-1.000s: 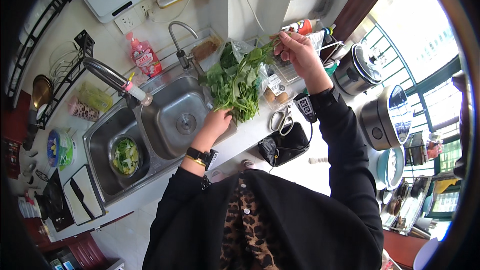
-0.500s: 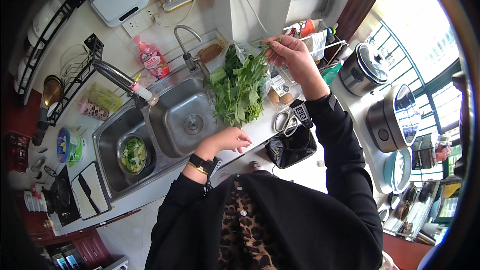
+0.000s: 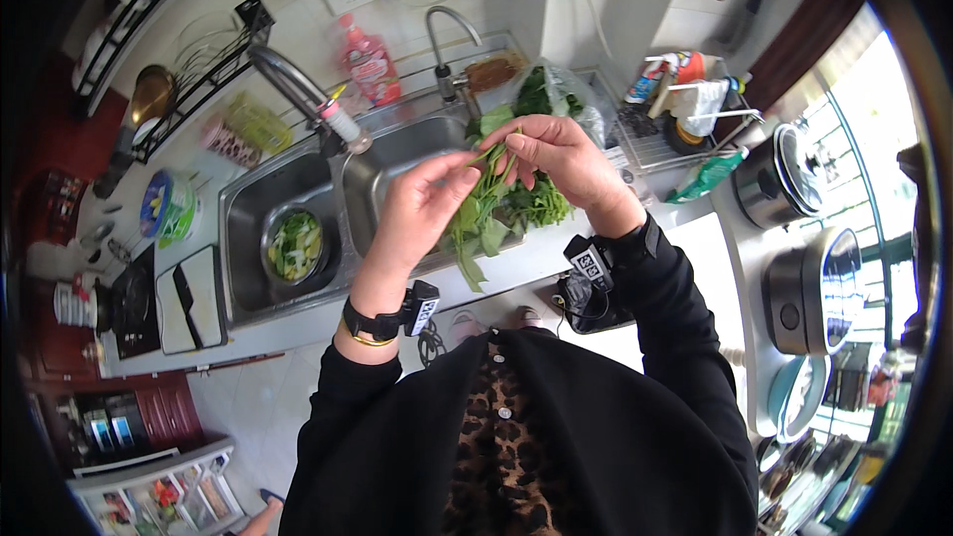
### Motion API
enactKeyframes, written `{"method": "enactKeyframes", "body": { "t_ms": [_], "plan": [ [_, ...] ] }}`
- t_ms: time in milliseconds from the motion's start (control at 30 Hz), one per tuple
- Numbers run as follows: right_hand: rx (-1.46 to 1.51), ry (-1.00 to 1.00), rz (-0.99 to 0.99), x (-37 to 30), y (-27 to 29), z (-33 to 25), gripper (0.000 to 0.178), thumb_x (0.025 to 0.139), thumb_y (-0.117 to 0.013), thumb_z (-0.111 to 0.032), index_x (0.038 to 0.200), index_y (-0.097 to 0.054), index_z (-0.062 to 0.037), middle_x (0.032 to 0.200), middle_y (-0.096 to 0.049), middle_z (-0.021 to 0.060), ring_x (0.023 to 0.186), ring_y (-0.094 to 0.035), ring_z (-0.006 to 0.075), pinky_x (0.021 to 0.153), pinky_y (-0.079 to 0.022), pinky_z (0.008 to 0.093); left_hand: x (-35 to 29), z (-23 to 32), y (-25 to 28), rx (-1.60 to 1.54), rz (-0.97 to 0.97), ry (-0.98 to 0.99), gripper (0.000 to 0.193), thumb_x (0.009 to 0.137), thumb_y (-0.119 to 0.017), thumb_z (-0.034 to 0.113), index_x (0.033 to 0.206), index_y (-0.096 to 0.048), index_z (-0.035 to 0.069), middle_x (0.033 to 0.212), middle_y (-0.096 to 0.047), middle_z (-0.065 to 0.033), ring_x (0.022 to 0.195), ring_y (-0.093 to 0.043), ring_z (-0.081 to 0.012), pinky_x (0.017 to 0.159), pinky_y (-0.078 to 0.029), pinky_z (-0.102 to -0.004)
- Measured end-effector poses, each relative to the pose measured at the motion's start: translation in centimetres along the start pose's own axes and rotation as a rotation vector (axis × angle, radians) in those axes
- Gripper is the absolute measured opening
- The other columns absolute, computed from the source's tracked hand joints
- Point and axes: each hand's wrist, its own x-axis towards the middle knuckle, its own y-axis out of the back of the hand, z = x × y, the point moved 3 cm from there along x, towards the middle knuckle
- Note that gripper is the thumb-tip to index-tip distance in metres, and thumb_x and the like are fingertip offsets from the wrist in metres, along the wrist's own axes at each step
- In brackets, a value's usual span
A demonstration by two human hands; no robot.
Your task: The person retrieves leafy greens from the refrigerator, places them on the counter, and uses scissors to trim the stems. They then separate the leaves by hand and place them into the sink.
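Over the right basin's front edge, my left hand (image 3: 427, 203) and my right hand (image 3: 571, 164) meet on a sprig of leafy greens (image 3: 481, 218). Both pinch its thin stems between thumb and fingers, and its leaves hang down toward the counter edge. More greens (image 3: 541, 203) lie on the counter behind and below my right hand, partly hidden by it. A clear plastic bag (image 3: 593, 119) with dark green leaves stands just beyond my hands.
A double sink (image 3: 233, 238) has a metal bowl of chopped greens (image 3: 295, 246) in its left basin. Two faucets (image 3: 298, 89) rise behind. A knife (image 3: 186, 306) rests on a cutting board (image 3: 204, 283). At right stand a rice cooker (image 3: 784, 313) and a pot (image 3: 769, 184).
My left hand has risen from the counter edge and now grips stems with my right hand. The right hand has come left and lower with a sprig. The whole view has shifted.
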Motion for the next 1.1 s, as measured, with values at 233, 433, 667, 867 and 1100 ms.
{"method": "enactKeyframes", "body": {
  "t_ms": [233, 433, 667, 867, 1100],
  "plan": [
    [0.026, 0.101, 0.267, 1.7, -3.4, 2.1, 0.020, 0.095, -0.063, -0.012, 0.112, -0.064, -0.0017, 0.085, -0.065, 0.0003, 0.075, -0.061, 0.0068, 0.061, -0.044, 0.0198, -3.1, 0.8, 2.9, -0.074, 0.213, 0.072, 0.019, 0.093, -0.066, 0.005, 0.107, -0.068, -0.007, 0.091, -0.072, -0.0070, 0.082, -0.066, -0.0096, 0.076, -0.053, -0.0224],
    [0.013, 0.122, 0.207, 2.5, -8.0, 4.5, 0.010, 0.086, -0.074, -0.006, 0.087, -0.065, -0.0007, 0.074, -0.065, -0.0005, 0.066, -0.058, 0.0037, 0.058, -0.046, 0.0189, -4.8, -0.2, 4.1, 0.125, 0.361, 0.048, 0.015, 0.089, -0.070, 0.003, 0.102, -0.070, -0.004, 0.089, -0.073, -0.0059, 0.078, -0.067, -0.0092, 0.071, -0.053, -0.0225],
    [0.008, -0.002, 0.261, 1.9, -7.1, 5.5, 0.009, 0.089, -0.069, -0.005, 0.090, -0.070, 0.0030, 0.075, -0.068, 0.0017, 0.064, -0.058, 0.0055, 0.059, -0.048, 0.0210, -4.5, -2.6, 3.9, 0.320, 0.348, 0.070, 0.017, 0.086, -0.073, 0.003, 0.103, -0.071, -0.002, 0.089, -0.074, -0.0068, 0.077, -0.067, -0.0077, 0.068, -0.053, -0.0224],
    [-0.068, 0.039, 0.430, -3.6, -1.1, 4.3, 0.010, 0.092, -0.064, -0.007, 0.097, -0.069, 0.0002, 0.077, -0.067, 0.0022, 0.066, -0.061, 0.0078, 0.058, -0.046, 0.0202, -2.6, -2.9, 2.5, -0.045, 0.193, 0.160, 0.020, 0.094, -0.066, 0.007, 0.110, -0.069, -0.005, 0.098, -0.074, -0.0088, 0.087, -0.070, -0.0137, 0.077, -0.053, -0.0236],
    [-0.358, -0.375, 0.751, -19.3, 8.9, 8.8, 0.016, 0.094, -0.057, -0.004, 0.102, -0.069, 0.0009, 0.077, -0.069, 0.0051, 0.065, -0.064, 0.0085, 0.055, -0.050, 0.0208, -0.7, -3.4, 2.8, -0.331, 0.081, 0.280, 0.030, 0.099, -0.060, 0.019, 0.119, -0.065, -0.002, 0.109, -0.071, -0.0139, 0.097, -0.069, -0.0202, 0.077, -0.054, -0.0284]
  ]
}}
